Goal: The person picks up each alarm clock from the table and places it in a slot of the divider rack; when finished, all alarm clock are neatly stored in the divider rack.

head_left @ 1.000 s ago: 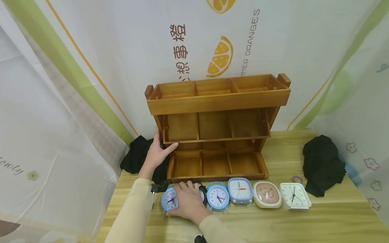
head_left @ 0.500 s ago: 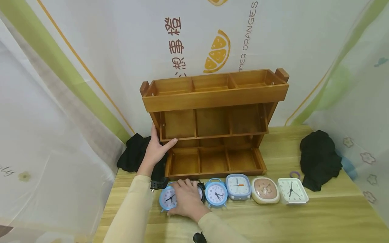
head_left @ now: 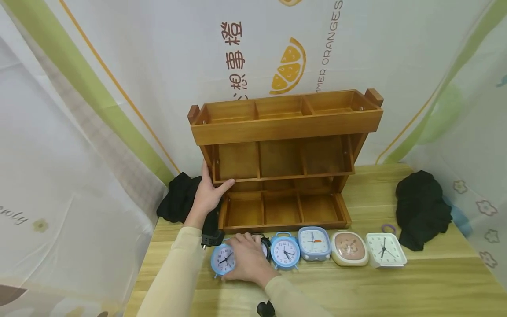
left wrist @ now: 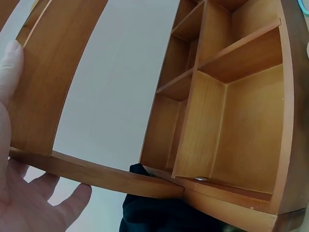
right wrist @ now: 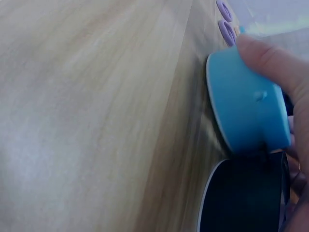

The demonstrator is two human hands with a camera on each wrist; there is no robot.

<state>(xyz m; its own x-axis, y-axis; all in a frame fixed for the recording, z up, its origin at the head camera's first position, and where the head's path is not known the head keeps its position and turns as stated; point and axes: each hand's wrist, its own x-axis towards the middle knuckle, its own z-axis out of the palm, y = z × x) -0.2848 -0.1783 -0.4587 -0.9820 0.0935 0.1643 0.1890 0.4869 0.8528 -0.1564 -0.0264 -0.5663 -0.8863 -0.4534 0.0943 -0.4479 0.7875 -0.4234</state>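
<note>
Six clocks stand in a row on a pale wooden table (head_left: 356, 288) with streaky yellow-brown grain, across the lower middle of the head view. White cloth (head_left: 158, 66), thin and creased, hangs behind and at both sides, banded green and printed with orange slices, lettering and small flowers. Crumpled black fabric (head_left: 177, 199) lies at the centre left, and a second black bundle (head_left: 421, 207) at the right near a purple ring (head_left: 388, 225). In the middle rises a rack (head_left: 285, 124) of smooth, varnished brown wood, three tiers of three boxy compartments. The left hand (head_left: 209, 196) grips its left side, thumb spread from fingers. At the row's left end, the right hand (head_left: 250, 259) holds a round blue clock (head_left: 222, 259), thumb pressed on its smooth curved side; the other fingers are partly hidden. Rightward follow a round black clock (head_left: 266, 246), partly covered, another round blue one (head_left: 285, 252), a rounded-square blue (head_left: 314, 243), a plump cream (head_left: 349, 248) and a square white (head_left: 386, 249).
</note>
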